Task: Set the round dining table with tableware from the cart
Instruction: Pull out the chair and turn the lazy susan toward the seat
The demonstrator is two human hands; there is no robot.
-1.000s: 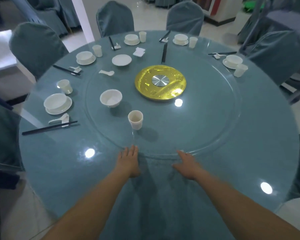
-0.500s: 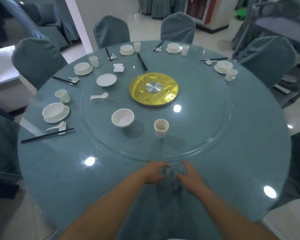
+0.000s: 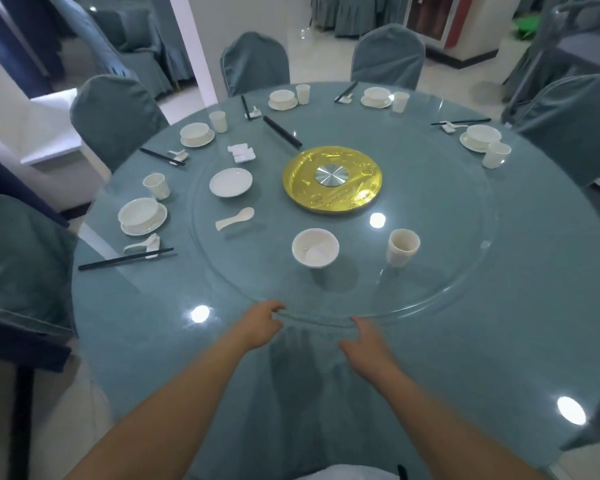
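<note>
- Far left of the frame: I saw a place setting on the round table (image 3: 153,341) — a bowl on a saucer (image 3: 142,216), a cup (image 3: 157,185) just above it, and black chopsticks (image 3: 125,259) lying below with a spoon on a rest (image 3: 144,244) touching them.
- Upper left: another bowl and saucer (image 3: 196,134) sat with a cup (image 3: 218,121) beside it, and chopsticks on a rest (image 3: 163,156) lay nearer the edge.
- On the glass turntable (image 3: 465,258), left part: an empty white plate (image 3: 230,182), a loose spoon (image 3: 235,218) below it, folded white rests (image 3: 241,153) above it, and a pair of chopsticks (image 3: 282,132) slanting toward the middle.
- Lower centre: my left hand (image 3: 258,328) was at the turntable's near rim, fingers curled at the glass edge; I could not tell for sure whether it was actually gripping it.
- Centre: a white bowl (image 3: 315,248) stood on the turntable just above that hand, with the gold disc (image 3: 332,180) at the hub behind it.
- Top centre: two more settings, a bowl with cup (image 3: 283,99) and a bowl with cup (image 3: 377,97), sat before the covered chairs.
- Right of centre: a cup (image 3: 402,247) stood upright on the turntable, apart from the bowl.
- Below it, my right hand (image 3: 366,348) lay loose, fingers spread and relaxed, fingertips near the rim, holding nothing.
- Upper right: a last bowl and saucer (image 3: 480,137) with a cup (image 3: 495,154) touching it, chopsticks (image 3: 461,122) above.
</note>
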